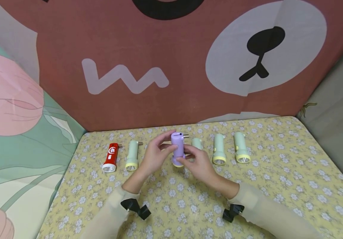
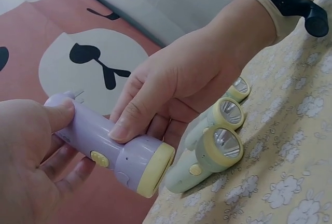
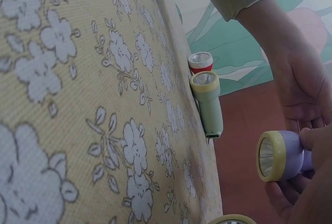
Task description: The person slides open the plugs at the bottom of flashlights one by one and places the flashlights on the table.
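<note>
As curled: hands round flashlight

Purple plastic flashlight with yellow lens ring, plug prongs out at rear, held lifted above floral tablecloth, lens toward person.

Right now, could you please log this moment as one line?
left hand: holds purple flashlight | right hand: holds it too | table: other flashlights in row

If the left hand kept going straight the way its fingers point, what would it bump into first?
The purple flashlight. The left hand already grips it, fingers pointing right and away, with the right hand gripping the other side. Past it, probably the half-hidden green flashlight lying behind, though depth is hard to judge.
</note>
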A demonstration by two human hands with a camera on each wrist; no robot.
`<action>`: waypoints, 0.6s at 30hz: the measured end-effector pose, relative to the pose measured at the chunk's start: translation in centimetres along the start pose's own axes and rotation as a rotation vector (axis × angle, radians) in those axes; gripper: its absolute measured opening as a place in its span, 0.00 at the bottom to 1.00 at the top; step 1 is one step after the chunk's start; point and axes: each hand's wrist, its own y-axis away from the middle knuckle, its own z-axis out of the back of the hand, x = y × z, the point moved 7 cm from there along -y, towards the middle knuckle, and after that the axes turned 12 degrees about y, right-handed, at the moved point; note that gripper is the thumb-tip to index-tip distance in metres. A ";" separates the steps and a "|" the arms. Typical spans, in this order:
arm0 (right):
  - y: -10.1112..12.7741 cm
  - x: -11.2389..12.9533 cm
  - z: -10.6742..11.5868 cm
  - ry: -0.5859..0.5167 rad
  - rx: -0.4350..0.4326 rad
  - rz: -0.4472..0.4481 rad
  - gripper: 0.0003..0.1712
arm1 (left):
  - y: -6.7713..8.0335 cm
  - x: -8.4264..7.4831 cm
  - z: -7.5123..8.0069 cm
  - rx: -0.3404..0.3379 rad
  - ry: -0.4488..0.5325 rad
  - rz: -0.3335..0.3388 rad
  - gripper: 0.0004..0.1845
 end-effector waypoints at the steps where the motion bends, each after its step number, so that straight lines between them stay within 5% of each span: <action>1: 0.0 0.0 0.1 -0.009 -0.009 0.013 0.25 | -0.1 -0.1 0.0 -0.005 0.002 0.000 0.26; 18: 0.5 0.6 0.7 -0.054 -0.036 0.126 0.38 | -1.1 -1.9 0.8 -0.042 0.026 -0.052 0.26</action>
